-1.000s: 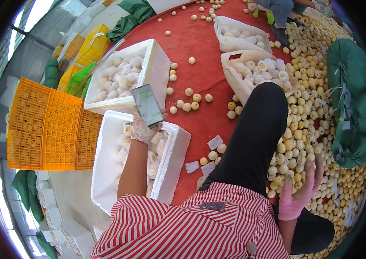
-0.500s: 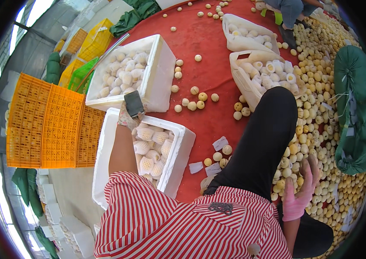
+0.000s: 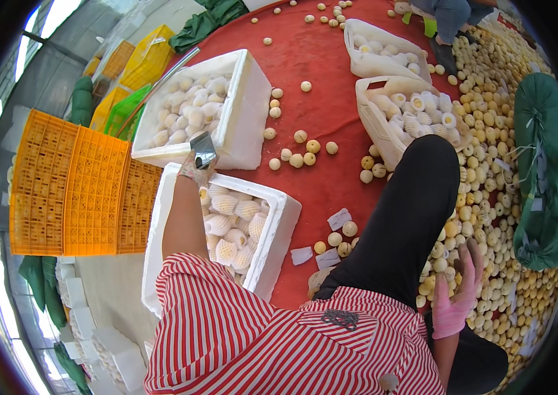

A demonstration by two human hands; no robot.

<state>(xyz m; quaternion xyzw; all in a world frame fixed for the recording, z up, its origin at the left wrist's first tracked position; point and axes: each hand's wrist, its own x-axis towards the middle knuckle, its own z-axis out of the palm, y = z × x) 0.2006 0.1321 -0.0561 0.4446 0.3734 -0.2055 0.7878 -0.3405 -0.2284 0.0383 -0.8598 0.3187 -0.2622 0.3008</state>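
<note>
My left hand [image 3: 195, 172], in a patterned glove, is closed round a small flat phone [image 3: 203, 149] with a shiny dark face. It is over the far edge of a white foam box [image 3: 281, 238] of round fruit in foam nets [image 3: 225, 230]. My left forearm crosses that box and hides part of its contents. At the right, beside my bent knee, my right hand [image 3: 455, 299] wears a pink glove with dirty fingertips. Its fingers are apart and nothing shows in them. Around and beyond it spreads a large heap of loose pale-yellow fruit [image 3: 490, 227].
A second foam box [image 3: 249, 125] of netted fruit adjoins the first. Orange crates [image 3: 71, 191] stand at the left. Two white baskets [image 3: 381, 138] [image 3: 361, 62] hold wrapped fruit on the red ground sheet [image 3: 318, 191]. A green bundle [image 3: 546, 171] borders the heap; another person [image 3: 447, 26] is far right.
The phone in my left hand has tilted, and its face now catches the light. That hand has shifted slightly left. My right hand stays nearly still, fingers apart.
</note>
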